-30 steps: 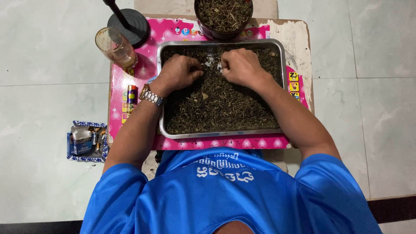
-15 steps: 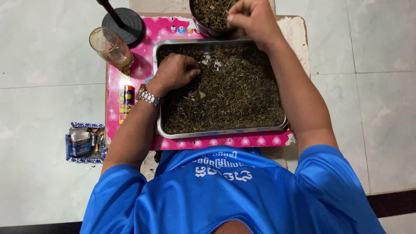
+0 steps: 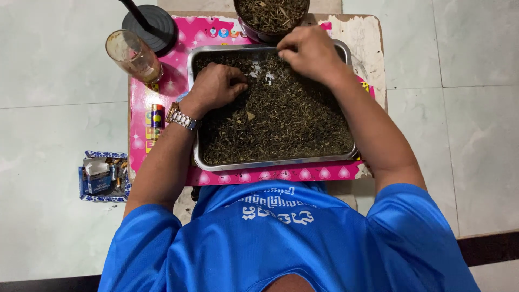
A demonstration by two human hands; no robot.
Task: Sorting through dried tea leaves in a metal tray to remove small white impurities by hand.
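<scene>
We see a silver-grey metal tray [image 3: 192, 108] filled with dark olive-brown dried leaves [image 3: 281, 119], flecked here and there with paler bits. Under it lies a bright pink mat [image 3: 162, 92] patterned with white hearts along its near edge and small stars and cartoon figures elsewhere. The surface [image 3: 362, 32] shows worn cream and brown where the mat ends. Our left wrist carries a silver watch [image 3: 181, 117]. A dark bowl [image 3: 265, 32] holds more of the same brownish leaves. The glass [image 3: 132, 54] is clear with an amber tint, beside a black round lid [image 3: 157, 27]. Our shirt [image 3: 281, 243] is vivid blue with white lettering. The floor [image 3: 54, 81] is pale grey-white tile, and a blue-and-white patterned dish [image 3: 102, 176] rests on it.
</scene>
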